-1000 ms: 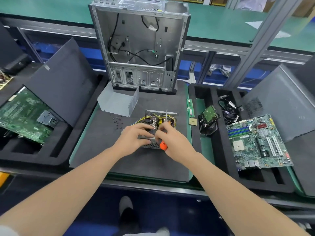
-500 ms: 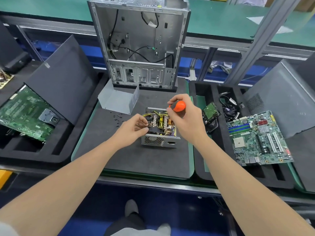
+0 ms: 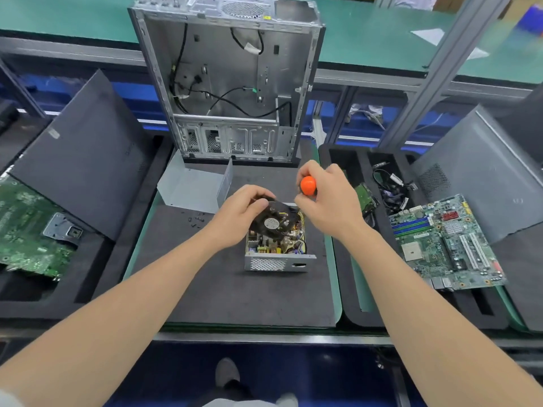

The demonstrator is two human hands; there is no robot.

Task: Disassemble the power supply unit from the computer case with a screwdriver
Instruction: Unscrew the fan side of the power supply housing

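One broad desk (image 3: 223, 295), padded with dark foam, fills the middle of the frame. At its upper centre the gutted computer case (image 3: 229, 83) stands upright with loose black wires inside. A dark side panel (image 3: 82, 154) leans at the left edge, and a green circuit board (image 3: 440, 242) lies in the tray at the right. The power supply (image 3: 276, 257) is out of the case and sits on the foam at centre frame, with a bent grey cover (image 3: 191, 189) lying just up and left of it. Its vented end faces the bottom of the frame and its long axis runs up the picture towards the case. The left hand (image 3: 238, 212) comes in from the lower left, fingers curled round a black fan (image 3: 271, 221) held tilted over the open box; whether the fan touches the box I cannot tell. The right hand (image 3: 329, 207), up and right of the box, is clenched round the orange screwdriver (image 3: 308, 185), whose shaft is hidden behind the fingers. Both hands are close above the unit, the left nearer, so the coming move likely turns on freeing the fan from the box directly beneath it. Small black screws (image 3: 195, 218) lie scattered just left of the left hand.
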